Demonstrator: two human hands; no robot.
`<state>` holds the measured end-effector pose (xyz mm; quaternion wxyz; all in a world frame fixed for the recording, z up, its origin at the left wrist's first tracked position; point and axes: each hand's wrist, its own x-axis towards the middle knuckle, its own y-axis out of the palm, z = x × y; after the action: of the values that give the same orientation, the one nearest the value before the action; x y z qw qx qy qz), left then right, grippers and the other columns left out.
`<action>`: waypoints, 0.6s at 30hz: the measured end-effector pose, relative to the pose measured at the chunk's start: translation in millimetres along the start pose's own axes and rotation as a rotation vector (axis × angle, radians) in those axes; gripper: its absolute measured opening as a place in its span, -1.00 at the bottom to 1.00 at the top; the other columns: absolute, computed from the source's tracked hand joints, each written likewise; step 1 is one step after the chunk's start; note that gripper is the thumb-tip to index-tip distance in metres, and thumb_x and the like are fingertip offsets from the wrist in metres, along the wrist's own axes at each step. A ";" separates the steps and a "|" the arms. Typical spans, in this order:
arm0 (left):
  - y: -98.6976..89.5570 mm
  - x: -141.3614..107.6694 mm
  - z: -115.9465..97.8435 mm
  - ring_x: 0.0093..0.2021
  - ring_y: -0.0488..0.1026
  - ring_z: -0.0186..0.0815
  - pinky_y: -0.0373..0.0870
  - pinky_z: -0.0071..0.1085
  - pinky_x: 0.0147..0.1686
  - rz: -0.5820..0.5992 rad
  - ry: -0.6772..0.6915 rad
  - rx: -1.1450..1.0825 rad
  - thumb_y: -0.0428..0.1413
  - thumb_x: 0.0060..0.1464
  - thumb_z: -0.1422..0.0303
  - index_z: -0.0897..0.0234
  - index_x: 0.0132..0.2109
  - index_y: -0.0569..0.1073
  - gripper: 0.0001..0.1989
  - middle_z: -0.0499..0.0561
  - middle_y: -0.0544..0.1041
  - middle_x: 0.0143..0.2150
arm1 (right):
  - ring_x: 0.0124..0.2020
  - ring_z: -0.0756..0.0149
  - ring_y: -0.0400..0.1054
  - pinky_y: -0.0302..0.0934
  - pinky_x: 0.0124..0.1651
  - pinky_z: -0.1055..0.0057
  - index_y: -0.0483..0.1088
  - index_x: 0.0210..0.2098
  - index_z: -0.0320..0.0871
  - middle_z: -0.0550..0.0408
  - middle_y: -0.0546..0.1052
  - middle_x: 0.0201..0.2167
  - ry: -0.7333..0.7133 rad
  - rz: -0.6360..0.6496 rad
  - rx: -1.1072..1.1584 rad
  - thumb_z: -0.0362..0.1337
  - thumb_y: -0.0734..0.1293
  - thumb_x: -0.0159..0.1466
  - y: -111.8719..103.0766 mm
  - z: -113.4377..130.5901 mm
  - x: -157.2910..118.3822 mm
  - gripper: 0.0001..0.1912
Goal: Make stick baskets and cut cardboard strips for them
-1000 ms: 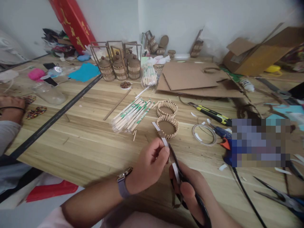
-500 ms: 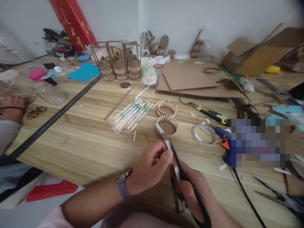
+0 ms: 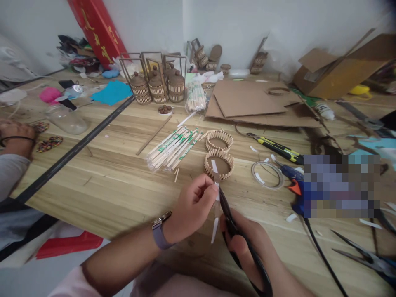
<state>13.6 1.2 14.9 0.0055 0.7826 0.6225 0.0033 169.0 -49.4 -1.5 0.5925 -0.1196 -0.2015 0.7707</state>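
Observation:
Between thumb and fingers, my left hand [image 3: 193, 206] pinches a narrow strip [image 3: 217, 209] with white pieces on it; one end rises over a ring of short sticks, the other hangs down. My right hand [image 3: 252, 237] is closed round black scissors [image 3: 228, 210], whose blades point up and left beside the strip, near my left fingertips. Just beyond my hands, the near stick ring [image 3: 231, 165] with a brown base touches a second ring [image 3: 219, 141]. Wrapped sticks [image 3: 173, 148] lie to the left of the rings.
Right of the rings lie a tape roll [image 3: 267, 174], a yellow-black cutter [image 3: 278, 149], a glue gun [image 3: 292, 173] with a cable and pliers [image 3: 368, 255]. Cardboard [image 3: 247, 99] and small lidded baskets [image 3: 159, 88] stand or lie behind. A person's hand [image 3: 17, 132] rests far left.
The scissors and my left hand have shifted slightly left. The lower part of the strip, earlier between the scissors and my right hand, now hangs clear to their left.

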 end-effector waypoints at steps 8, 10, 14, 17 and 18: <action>6.5 -5.2 1.3 -0.53 0.13 -0.45 0.09 -0.52 -0.54 -0.010 0.036 0.066 -0.02 0.25 0.26 0.23 -0.41 0.23 -0.74 -0.18 0.19 -0.55 | -0.65 0.39 0.14 0.02 -0.62 0.43 0.31 -0.41 -0.12 0.17 0.33 -0.68 -0.053 -0.001 0.062 0.43 -0.11 0.22 0.8 2.2 -1.7 -0.22; 7.8 -6.0 2.6 -0.53 0.14 -0.46 0.11 -0.53 -0.54 -0.009 0.031 0.067 -0.02 0.25 0.25 0.23 -0.40 0.24 -0.74 -0.18 0.20 -0.55 | -0.63 0.38 0.17 0.04 -0.61 0.44 0.30 -0.43 -0.12 0.14 0.36 -0.65 -0.049 -0.013 0.048 0.44 -0.11 0.22 0.4 3.3 -1.9 -0.21; 8.4 -6.4 5.3 -0.53 0.15 -0.46 0.12 -0.54 -0.54 -0.003 0.031 0.043 -0.02 0.27 0.24 0.24 -0.39 0.25 -0.73 -0.18 0.22 -0.54 | -0.60 0.38 0.18 0.08 -0.59 0.44 0.28 -0.46 -0.11 0.13 0.36 -0.62 -0.030 -0.042 0.017 0.43 -0.13 0.22 0.7 2.9 -1.9 -0.21; 8.1 -7.3 6.5 -0.54 0.15 -0.47 0.13 -0.55 -0.54 0.008 0.040 0.010 -0.01 0.28 0.23 0.23 -0.39 0.25 -0.73 -0.19 0.22 -0.55 | -0.63 0.40 0.16 0.07 -0.59 0.44 0.27 -0.46 -0.11 0.15 0.34 -0.64 -0.021 -0.028 -0.008 0.43 -0.14 0.23 0.3 2.1 -1.9 -0.21; 8.0 -7.7 6.7 -0.54 0.15 -0.47 0.13 -0.55 -0.54 0.009 0.044 0.006 -0.01 0.28 0.23 0.23 -0.39 0.25 -0.73 -0.19 0.22 -0.55 | -0.63 0.40 0.15 0.07 -0.59 0.44 0.27 -0.46 -0.11 0.15 0.34 -0.64 -0.017 -0.022 -0.017 0.44 -0.13 0.22 0.1 2.2 -1.8 -0.21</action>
<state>19.8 -8.1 8.4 -0.0104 0.7853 0.6188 0.0186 168.5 -51.6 0.3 0.5982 -0.1157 -0.2145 0.7634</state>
